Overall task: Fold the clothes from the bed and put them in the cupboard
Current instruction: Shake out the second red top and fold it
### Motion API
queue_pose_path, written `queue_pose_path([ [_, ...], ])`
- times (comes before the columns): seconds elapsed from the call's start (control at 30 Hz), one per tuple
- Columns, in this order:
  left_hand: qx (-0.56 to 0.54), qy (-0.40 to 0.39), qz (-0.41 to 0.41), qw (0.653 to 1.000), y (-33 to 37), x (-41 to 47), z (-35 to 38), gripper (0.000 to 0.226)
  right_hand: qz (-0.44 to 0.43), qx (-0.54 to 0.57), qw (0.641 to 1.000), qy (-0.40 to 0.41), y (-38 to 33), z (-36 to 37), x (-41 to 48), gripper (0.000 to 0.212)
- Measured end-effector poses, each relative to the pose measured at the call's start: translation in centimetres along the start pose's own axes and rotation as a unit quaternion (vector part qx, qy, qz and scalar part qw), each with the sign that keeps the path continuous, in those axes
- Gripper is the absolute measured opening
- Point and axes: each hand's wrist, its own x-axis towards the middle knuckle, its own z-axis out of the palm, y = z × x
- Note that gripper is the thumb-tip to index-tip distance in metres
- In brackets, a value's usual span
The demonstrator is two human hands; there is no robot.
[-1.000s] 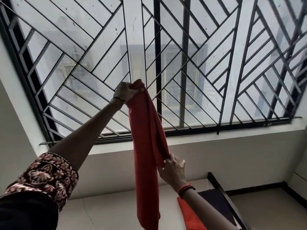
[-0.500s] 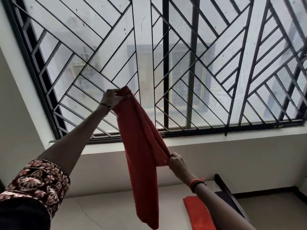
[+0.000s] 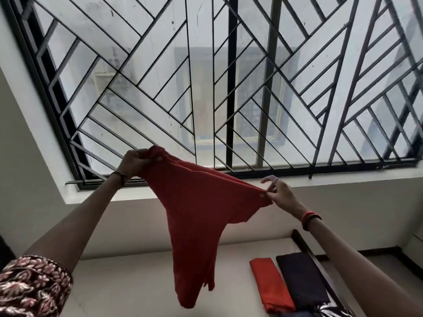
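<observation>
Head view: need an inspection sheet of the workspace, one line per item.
Surface: pale bed top, with a dark frame edge on its right.
Job's things: red cloth held up and spread between both hands, tail hanging; folded red piece and folded dark piece lie side by side on the bed.
Clutter: black-and-white patterned fabric at the bottom edge, mostly cut off.
Grippers: left hand grips one upper corner of the red cloth; right hand pinches the other.
Cables: nothing seen.
Surroundings: window with black metal grille, white sill below it.
</observation>
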Motion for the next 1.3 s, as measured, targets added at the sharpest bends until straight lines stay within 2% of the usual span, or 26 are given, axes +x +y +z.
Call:
queue_pose_path([
  [0.03,0.010,-0.015,0.005,1.000,0.0,-0.5,0.1,0.011,0.015,-0.006,1.000,0.004,0.2,0.0,-0.2,0.022],
  [0.1,0.045,-0.061,0.028,0.997,-0.6,-0.8,0.3,0.045,0.032,-0.064,0.997,0.030,0.8,0.2,-0.7,0.012],
  [0.13,0.060,-0.089,0.035,0.994,-0.4,-1.2,0.5,0.049,0.031,-0.108,0.992,0.056,0.9,0.2,-0.8,0.010],
  [0.2,0.052,-0.102,0.053,0.992,0.5,-2.4,1.2,0.025,0.039,-0.127,0.985,0.107,1.2,0.2,-1.4,0.017],
  [0.27,0.015,-0.113,0.061,0.992,1.2,-2.9,1.8,0.025,0.057,-0.082,0.986,0.132,1.1,0.2,-1.9,0.022],
  [0.33,-0.066,-0.159,0.013,0.985,1.7,-3.5,1.8,0.027,0.118,0.005,0.988,0.099,1.1,0.0,-2.1,0.023],
  [0.37,-0.113,-0.184,-0.021,0.976,1.7,-3.5,1.7,0.038,0.168,0.092,0.979,0.076,1.0,-0.3,-2.1,0.022],
  [0.4,-0.144,-0.207,-0.054,0.966,1.7,-3.6,1.6,0.051,0.223,0.205,0.951,0.056,0.7,-0.8,-2.2,0.018],
  [0.43,-0.159,-0.223,-0.073,0.959,1.3,-3.3,1.6,0.059,0.267,0.321,0.908,0.042,0.4,-1.2,-2.1,0.016],
  [0.5,-0.173,-0.241,-0.098,0.950,0.6,-2.8,2.0,0.062,0.305,0.475,0.825,0.019,0.2,-1.8,-1.6,0.017],
  [0.57,-0.161,-0.234,-0.111,0.952,-0.2,-2.3,2.9,0.062,0.325,0.545,0.773,0.005,0.6,-0.9,-1.1,0.018],
  [0.67,-0.119,-0.179,-0.129,0.968,-2.5,-1.0,5.0,0.061,0.364,0.606,0.707,0.020,3.1,2.2,0.3,0.022],
  [0.77,-0.094,-0.116,-0.151,0.977,-5.3,0.3,7.3,0.020,0.396,0.629,0.667,0.055,4.8,4.9,1.6,0.020],
  [0.83,-0.095,-0.075,-0.158,0.980,-6.7,1.3,9.0,0.012,0.403,0.623,0.665,0.082,5.3,6.2,2.7,0.020],
  [1.0,-0.100,-0.017,-0.122,0.987,-7.4,3.6,10.4,0.030,0.360,0.607,0.695,0.134,5.6,7.6,6.0,0.022],
  [1.17,-0.114,-0.073,-0.086,0.987,-8.2,2.1,9.2,0.020,0.321,0.584,0.728,0.161,5.7,6.8,5.6,0.019],
  [1.3,-0.081,-0.114,-0.072,0.988,-11.4,-2.0,8.5,0.028,0.299,0.517,0.796,0.099,6.1,7.5,0.2,0.014],
])
